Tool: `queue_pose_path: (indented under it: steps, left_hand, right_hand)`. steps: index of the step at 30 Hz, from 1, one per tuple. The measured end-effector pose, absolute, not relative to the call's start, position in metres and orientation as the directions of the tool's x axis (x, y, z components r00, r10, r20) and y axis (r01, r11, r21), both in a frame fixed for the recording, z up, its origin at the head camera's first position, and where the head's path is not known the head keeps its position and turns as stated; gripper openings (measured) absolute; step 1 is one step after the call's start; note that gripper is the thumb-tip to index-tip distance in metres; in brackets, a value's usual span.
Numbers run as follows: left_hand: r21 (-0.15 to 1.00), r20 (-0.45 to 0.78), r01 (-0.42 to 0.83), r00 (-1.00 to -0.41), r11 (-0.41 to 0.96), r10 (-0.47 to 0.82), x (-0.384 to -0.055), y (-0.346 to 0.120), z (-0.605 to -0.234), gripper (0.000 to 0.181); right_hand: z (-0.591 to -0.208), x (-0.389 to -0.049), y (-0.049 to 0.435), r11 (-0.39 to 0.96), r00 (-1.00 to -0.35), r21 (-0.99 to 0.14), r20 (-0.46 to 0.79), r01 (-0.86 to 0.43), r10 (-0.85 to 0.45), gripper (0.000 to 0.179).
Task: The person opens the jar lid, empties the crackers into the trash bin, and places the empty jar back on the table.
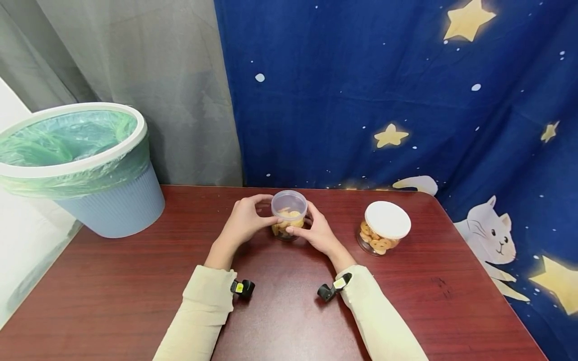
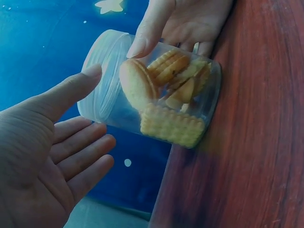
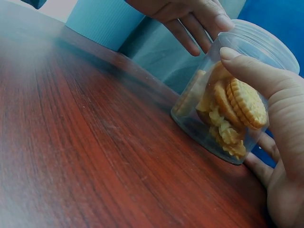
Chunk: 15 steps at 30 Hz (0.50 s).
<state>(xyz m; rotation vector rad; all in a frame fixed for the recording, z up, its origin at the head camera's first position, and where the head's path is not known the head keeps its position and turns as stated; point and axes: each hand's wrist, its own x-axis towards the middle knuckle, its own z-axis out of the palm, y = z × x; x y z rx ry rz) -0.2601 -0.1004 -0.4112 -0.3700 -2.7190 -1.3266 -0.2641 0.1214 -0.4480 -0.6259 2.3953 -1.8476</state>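
A clear plastic jar [image 1: 289,215] with a translucent ridged top stands on the table between both hands. Inside it are several biscuits [image 2: 172,124], some of them round sandwich cookies [image 3: 244,102]. My right hand [image 1: 317,233] holds the jar's side, its thumb across the front and its fingers round the back. On the other side, my left hand [image 1: 246,219] is at the jar's upper rim. Its thumb [image 2: 80,90] lies against or very near the top, while the other fingers are extended and apart from the wall in the left wrist view.
On the right stands another clear jar [image 1: 379,244] with a white lid [image 1: 387,219] and small pretzel-shaped cookies. A blue bin [image 1: 122,200] with a green liner is at the left. The dark red table [image 1: 280,311] meets curtains [image 1: 307,100] at its back edge.
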Motion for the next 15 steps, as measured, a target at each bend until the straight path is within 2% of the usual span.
queue_pose_path:
  steps: [8,15]
  left_hand:
    - [0.807,0.193,0.271,-0.961,0.525,0.199,-0.263,-0.095,-0.418,0.087]
    - [0.826,0.209,0.277,-0.960,0.492,0.189,-0.264,-0.090,-0.422,0.096]
  right_hand:
    - [-0.449,-0.264,0.122,0.202,-0.914,-0.937,0.201,-0.284,-0.352,0.076]
    - [-0.449,-0.265,0.122,0.206,-0.913,-0.934,0.208,-0.291,-0.350,0.076]
